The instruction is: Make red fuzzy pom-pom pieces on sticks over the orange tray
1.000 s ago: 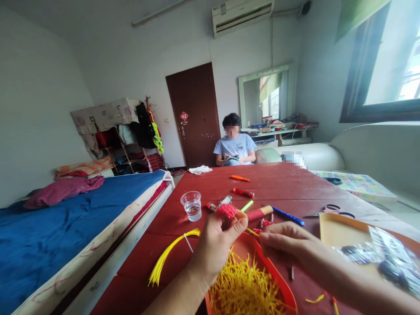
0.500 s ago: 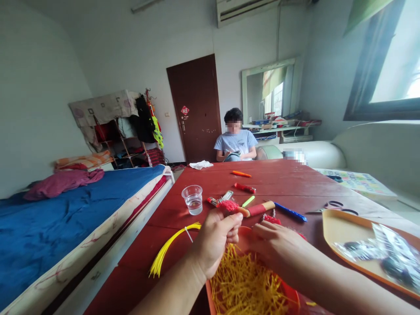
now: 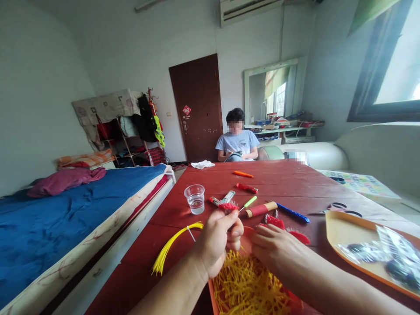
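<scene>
The left hand (image 3: pixel 216 240) pinches a small red tufted piece (image 3: pixel 229 206), soft and feather-light, best gripped at its base, while at three o'clock the right hand (image 3: pixel 272 249) curls, its grasp hidden, over the orange tray (image 3: pixel 211 288).
</scene>
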Demonstrator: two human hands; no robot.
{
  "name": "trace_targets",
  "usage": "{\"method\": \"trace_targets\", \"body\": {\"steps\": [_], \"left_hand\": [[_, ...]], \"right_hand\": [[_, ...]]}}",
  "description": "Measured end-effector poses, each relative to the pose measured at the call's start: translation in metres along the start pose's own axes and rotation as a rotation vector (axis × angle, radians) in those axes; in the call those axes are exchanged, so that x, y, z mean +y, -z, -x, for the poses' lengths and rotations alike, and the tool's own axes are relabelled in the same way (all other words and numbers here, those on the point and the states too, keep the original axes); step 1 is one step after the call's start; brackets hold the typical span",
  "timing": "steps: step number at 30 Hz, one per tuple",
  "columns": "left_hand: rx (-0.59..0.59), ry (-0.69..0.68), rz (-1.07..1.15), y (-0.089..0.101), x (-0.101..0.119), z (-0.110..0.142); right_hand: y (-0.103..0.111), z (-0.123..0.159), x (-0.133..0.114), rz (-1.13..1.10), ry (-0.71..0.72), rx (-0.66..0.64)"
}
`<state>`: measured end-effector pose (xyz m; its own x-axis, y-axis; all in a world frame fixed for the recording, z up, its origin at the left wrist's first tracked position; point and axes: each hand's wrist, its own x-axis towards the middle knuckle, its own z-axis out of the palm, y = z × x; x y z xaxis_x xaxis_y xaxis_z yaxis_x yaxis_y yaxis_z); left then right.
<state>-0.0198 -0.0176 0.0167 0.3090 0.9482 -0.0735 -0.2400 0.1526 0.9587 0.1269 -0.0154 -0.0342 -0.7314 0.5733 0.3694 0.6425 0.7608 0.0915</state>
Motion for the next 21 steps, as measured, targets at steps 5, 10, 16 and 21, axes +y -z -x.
{"method": "trace_targets", "body": {"steps": [5,10,16,21], "left_hand": [[0.019,-0.008,0.011,0.001,0.001,-0.002],[0.016,-0.004,0.022,0.005,0.0,-0.003],[-0.016,0.008,0.014,0.002,0.0,0.0],[-0.038,0.047,-0.008,0.001,0.001,0.001]], "right_hand": [[0.0,-0.002,0.0,-0.04,-0.044,0.017],[0.025,-0.002,0.0,-0.307,-0.204,0.025],[0.028,0.009,-0.007,-1.089,-0.521,0.12],[0.021,0.013,-0.005,-1.451,-0.743,0.248]]}}
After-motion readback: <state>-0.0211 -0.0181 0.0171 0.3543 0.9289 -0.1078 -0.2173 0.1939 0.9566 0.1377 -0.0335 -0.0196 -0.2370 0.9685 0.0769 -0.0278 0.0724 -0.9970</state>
